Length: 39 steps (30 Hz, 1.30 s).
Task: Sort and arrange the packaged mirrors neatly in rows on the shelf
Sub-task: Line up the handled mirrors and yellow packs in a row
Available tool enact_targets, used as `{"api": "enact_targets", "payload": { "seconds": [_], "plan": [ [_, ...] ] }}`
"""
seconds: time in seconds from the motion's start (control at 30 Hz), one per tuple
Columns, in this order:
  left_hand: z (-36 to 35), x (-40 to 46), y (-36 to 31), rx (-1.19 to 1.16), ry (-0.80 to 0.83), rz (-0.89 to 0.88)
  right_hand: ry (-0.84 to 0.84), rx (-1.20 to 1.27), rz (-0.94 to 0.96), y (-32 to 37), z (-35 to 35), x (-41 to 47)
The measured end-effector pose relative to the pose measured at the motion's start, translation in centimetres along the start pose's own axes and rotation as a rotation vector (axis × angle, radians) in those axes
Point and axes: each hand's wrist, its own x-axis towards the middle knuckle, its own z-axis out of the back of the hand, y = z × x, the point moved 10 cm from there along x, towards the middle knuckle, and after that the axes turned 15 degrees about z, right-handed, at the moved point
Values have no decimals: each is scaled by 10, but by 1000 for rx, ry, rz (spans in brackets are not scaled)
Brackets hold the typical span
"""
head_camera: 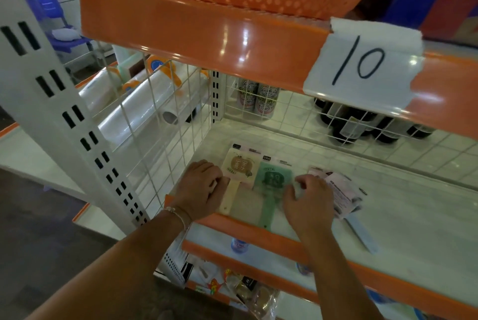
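On the white shelf (403, 219) with its orange front lip, three packaged hand mirrors lie flat near the front left corner, handles pointing toward the person. The cream mirror (239, 168) lies furthest left, the green mirror (273, 177) lies just beside it on the right, their heads touching or nearly so, and the pink mirror (344, 190) lies to the right of the green one, tilted out of line with the other two.

The left hand (199, 185) rests at the left edge of the cream mirror, fingers curled in, fingertips at the top of the cream handle where it meets the head; the grip seems to pinch the packet's edge, though the contact itself is hidden under the knuckles. The right hand (309, 203) sits between the green and pink mirrors, fingers bent down over the pink packet's left edge; whether its grip is closed on the wrapper or merely pressing it cannot be told. A pale blue handle (362, 235) juts out from beneath the pink packet toward the shelf's front.

Behind the wire grid back wall stand cans (258, 98) and dark bottles (362, 123). A paper tag marked "10" (362, 69) hangs on the orange shelf above.
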Motion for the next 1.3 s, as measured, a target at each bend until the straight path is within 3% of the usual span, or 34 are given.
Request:
{"api": "enact_targets", "payload": {
  "seconds": [0.23, 0.67, 0.83, 0.93, 1.07, 1.13, 1.2, 1.3],
  "plan": [
    [-44, -1, -85, -36, 66, -81, 101, -249, -267, -64, 15, 8],
    [-105, -10, -135, -123, 342, 42, 196, -212, -271, -84, 19, 5],
    [-119, -9, -118, -184, 469, 326, 91, -1, -239, -85, 27, 6],
    [-126, -10, -104, -338, 532, 576, -81, 207, -186, -74, 47, 4],
    [-139, -13, -95, -839, 618, 1005, -195, 1074, -331, -49, 45, -10],
    [-139, -15, -98, -998, 678, 1121, -178, 1436, -351, -25, 39, -13],
    [-130, -10, -97, -1063, 653, 1115, -135, 1495, -346, -14, 38, -14],
    [-111, -1, -80, -1131, 482, 1125, -99, 1253, -294, -15, 39, -15]
  ]
}}
